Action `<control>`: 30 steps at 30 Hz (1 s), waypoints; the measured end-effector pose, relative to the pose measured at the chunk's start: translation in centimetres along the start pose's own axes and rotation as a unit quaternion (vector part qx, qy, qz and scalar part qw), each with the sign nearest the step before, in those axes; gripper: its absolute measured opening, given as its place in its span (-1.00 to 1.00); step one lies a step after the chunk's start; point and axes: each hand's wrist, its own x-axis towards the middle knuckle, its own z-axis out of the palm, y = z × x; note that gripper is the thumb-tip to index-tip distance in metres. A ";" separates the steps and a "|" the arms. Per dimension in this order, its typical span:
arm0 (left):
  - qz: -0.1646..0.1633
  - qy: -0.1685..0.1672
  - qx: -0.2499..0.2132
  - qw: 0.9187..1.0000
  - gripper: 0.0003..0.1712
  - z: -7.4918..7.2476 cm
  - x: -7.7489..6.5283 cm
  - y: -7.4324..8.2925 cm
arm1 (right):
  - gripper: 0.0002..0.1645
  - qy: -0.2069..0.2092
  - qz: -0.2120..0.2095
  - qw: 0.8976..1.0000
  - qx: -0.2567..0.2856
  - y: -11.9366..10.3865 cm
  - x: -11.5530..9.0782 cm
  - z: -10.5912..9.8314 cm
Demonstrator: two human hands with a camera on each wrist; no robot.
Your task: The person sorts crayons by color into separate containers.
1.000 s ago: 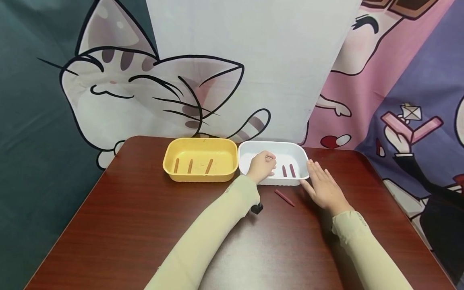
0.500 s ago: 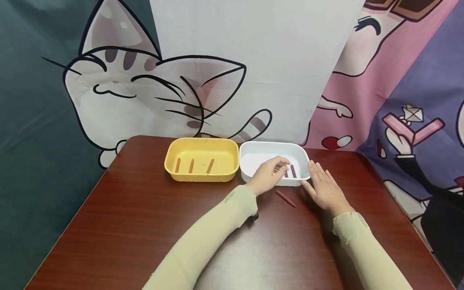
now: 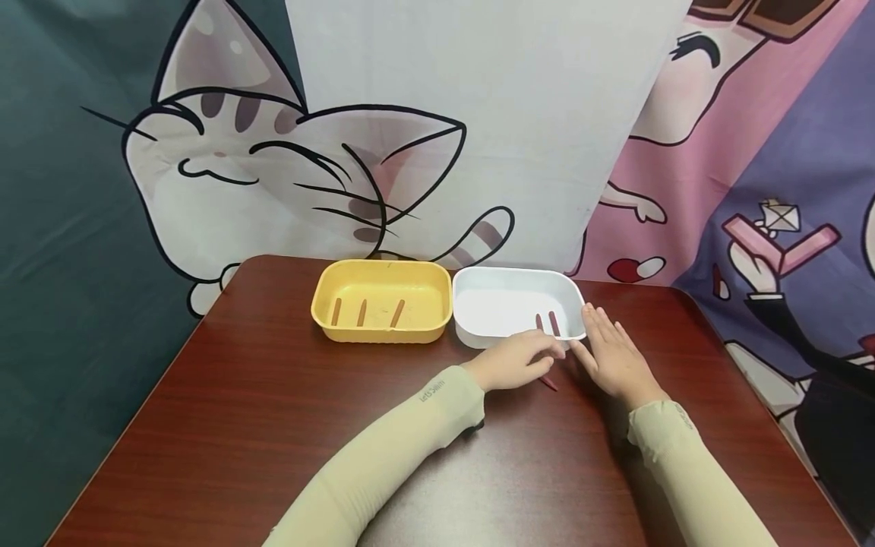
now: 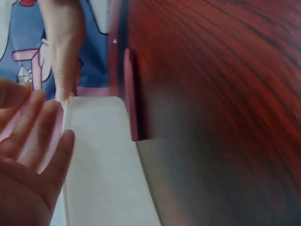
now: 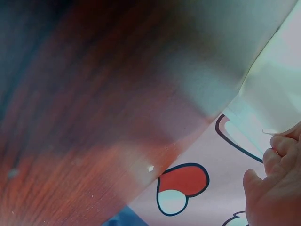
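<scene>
A dark red crayon (image 4: 132, 96) lies on the table in front of the white tray (image 3: 488, 334). My left hand (image 3: 516, 361) hovers over that crayon and hides part of it in the head view. Its fingers are spread and loosely bent in the left wrist view, with nothing seen between them. Inside the white tray, two dark red crayons (image 3: 554, 324) lie side by side toward the right. My right hand (image 3: 615, 357) rests against the tray's right end, fingers extended, touching the rim.
A yellow tray (image 3: 383, 334) stands at the white tray's left side, with three orange-brown crayons (image 3: 398, 313) lying apart in it. Both trays sit near the back edge of the brown table (image 3: 225, 425). A printed cloth (image 3: 547, 137) hangs behind.
My left hand has come out of the white tray toward me and right, over the loose crayon, its fingers loosening. The right hand stays at the tray's end.
</scene>
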 end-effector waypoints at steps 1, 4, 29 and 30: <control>0.001 -0.012 0.022 1.000 -0.69 0.1 0.0 0.0 | -0.06 0.001 0.000 1.000 0.001 0.0 0.0 0.0; 0.008 -0.040 0.070 0.997 -0.68 0.5 0.0 -0.1 | -0.06 0.002 0.000 1.000 0.001 0.0 0.0 0.0; -0.016 -0.116 0.210 0.971 -0.70 2.4 0.5 -0.1 | -0.06 0.001 0.000 1.000 0.009 -0.1 0.0 0.0; -0.015 -0.115 0.212 0.970 -0.71 2.4 0.6 -0.1 | -0.06 0.001 0.001 1.000 0.009 -0.1 0.0 0.0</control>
